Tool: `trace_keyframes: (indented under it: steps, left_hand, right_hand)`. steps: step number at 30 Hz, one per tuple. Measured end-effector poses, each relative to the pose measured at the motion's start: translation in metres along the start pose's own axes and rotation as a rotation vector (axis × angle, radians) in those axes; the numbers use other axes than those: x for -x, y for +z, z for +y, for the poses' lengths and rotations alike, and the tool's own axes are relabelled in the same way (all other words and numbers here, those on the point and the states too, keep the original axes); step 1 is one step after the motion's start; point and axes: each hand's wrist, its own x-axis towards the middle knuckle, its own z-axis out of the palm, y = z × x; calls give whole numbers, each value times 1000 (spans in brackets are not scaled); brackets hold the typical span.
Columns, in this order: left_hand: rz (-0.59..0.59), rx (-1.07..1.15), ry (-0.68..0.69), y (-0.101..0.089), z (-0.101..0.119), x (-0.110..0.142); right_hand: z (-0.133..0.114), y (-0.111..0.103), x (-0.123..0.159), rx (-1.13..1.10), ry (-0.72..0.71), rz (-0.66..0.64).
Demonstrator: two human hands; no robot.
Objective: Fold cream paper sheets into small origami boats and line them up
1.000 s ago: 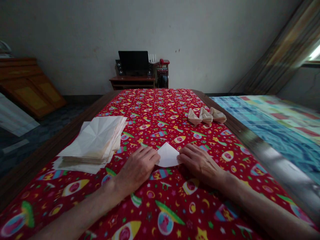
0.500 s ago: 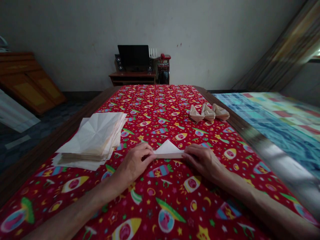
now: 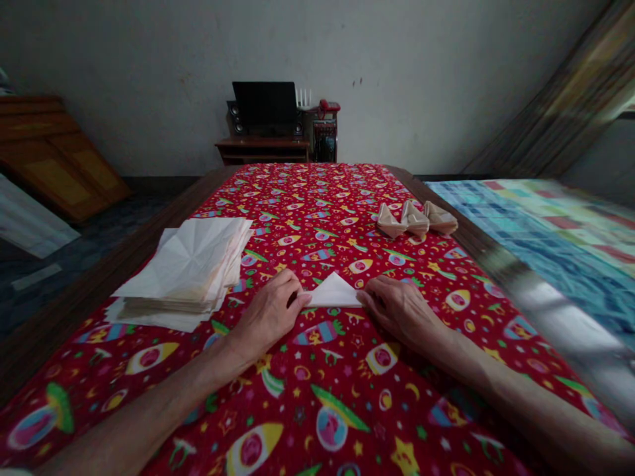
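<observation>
Between my hands lies a folded sheet of paper (image 3: 335,291), its white triangular tip pointing away from me and its straight edge towards me. My left hand (image 3: 275,307) pinches the left end between thumb and fingers. At the right end, my right hand (image 3: 397,305) is closed on the paper with the fingers curled; its fingertips are partly hidden. To the left of my left hand rests a stack of creased white paper sheets (image 3: 191,254). Three folded paper shapes (image 3: 415,220) stand in a row farther off on the right.
A red patterned cloth (image 3: 317,396) covers the table, whose dark wooden edge (image 3: 489,258) shows on the right. Beyond the far end stand a monitor (image 3: 265,106) and a red telephone (image 3: 327,106). A bed (image 3: 560,238) is at the right, a wooden cabinet (image 3: 54,152) at the left.
The beige strip along the paper's near edge has turned over, so its front now looks white. Both hands still hold the ends. The view has tilted slightly.
</observation>
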Motion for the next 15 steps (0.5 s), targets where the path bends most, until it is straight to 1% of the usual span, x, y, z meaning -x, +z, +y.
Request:
trace_keyframes:
  steps: [5, 7, 9, 11, 13, 15]
  left_hand:
    - [9, 4, -32, 2, -3, -2]
    - [34, -18, -43, 2, -1, -2]
    - [68, -72, -19, 2, 3, -1]
    - [80, -168, 62, 0, 10, 1]
    - [53, -256, 201, 0, 17, 2]
    - [4, -288, 348, 1, 23, 4]
  right_hand:
    - [-2, -2, -2, 13, 13, -25]
    - [-2, -2, -3, 12, 24, -30]
    - [-1, -1, -3, 8, 19, -26]
    - [1, 1, -3, 4, 8, -17]
    - [1, 2, -3, 11, 13, -5]
    - [1, 2, -2, 15, 21, 4]
